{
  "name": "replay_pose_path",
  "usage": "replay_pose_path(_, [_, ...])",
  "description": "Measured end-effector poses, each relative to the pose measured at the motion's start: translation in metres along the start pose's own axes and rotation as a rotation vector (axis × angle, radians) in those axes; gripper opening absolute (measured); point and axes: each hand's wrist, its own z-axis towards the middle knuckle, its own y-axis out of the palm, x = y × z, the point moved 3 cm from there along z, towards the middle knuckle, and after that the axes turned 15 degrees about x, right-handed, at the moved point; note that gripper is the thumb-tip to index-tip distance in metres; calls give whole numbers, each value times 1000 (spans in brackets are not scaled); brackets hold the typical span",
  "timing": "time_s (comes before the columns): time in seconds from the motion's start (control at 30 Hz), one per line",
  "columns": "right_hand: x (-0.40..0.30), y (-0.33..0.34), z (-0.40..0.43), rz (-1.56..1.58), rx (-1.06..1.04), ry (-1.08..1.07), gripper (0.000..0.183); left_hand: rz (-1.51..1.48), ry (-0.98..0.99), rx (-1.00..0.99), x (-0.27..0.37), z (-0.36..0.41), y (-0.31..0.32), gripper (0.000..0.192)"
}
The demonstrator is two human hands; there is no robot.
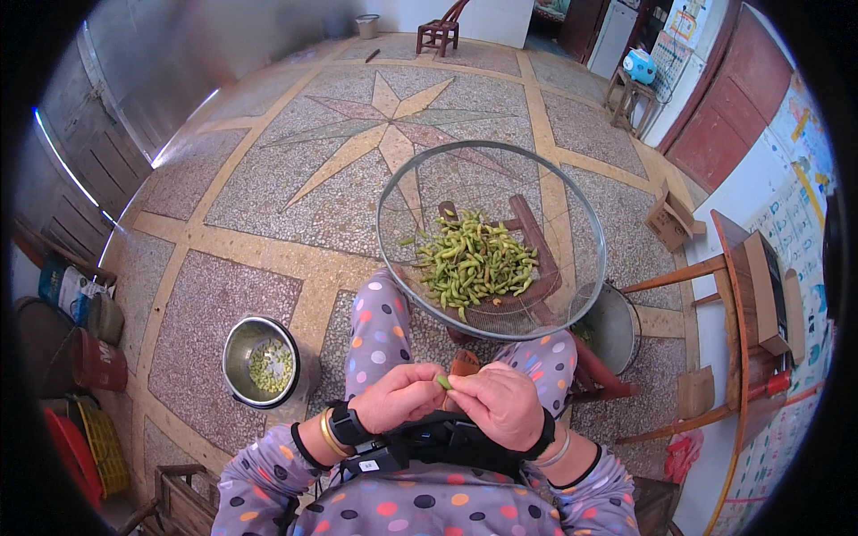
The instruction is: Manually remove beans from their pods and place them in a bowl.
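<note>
A green soybean pod (444, 382) is pinched between my two hands above my lap. My left hand (401, 396) has thumb and forefinger on one end of it. At the other end are the fingertips of my right hand (497, 405). Beyond my knees, a round wire-mesh sieve (429, 151) with a metal rim rests on a brown wooden chair (536, 241). Many green pods (472, 258) lie heaped on its mesh. To my left on the floor stands a stainless steel pot (234, 355) with shelled beans (271, 365) inside.
Right of the sieve stands a metal bucket (620, 335), partly hidden. A wooden table (734, 321) and a cardboard box (670, 218) are at the right wall. Along the left side are a red bucket (100, 362) and a yellow basket (104, 449). A small chair (439, 33) stands far off.
</note>
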Motion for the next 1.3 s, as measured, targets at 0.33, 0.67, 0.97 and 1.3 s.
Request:
replay_pose_path(0.33, [-4, -5, 0, -23, -23, -87, 26, -3, 21, -28, -3, -1, 4, 14])
replay_pose_path(0.67, [-4, -7, -2, -48, -58, -144, 24, -116, -1, -13, -11, 0, 6, 13])
replay_pose_path(0.97, [-2, -3, -2, 36, -5, 81, 19, -85, 99, 18, -8, -4, 9, 15])
replay_pose_path(1.3, [-4, -7, 5, 29, -30, 1, 19, -21, 61, -36, 1, -5, 8, 14])
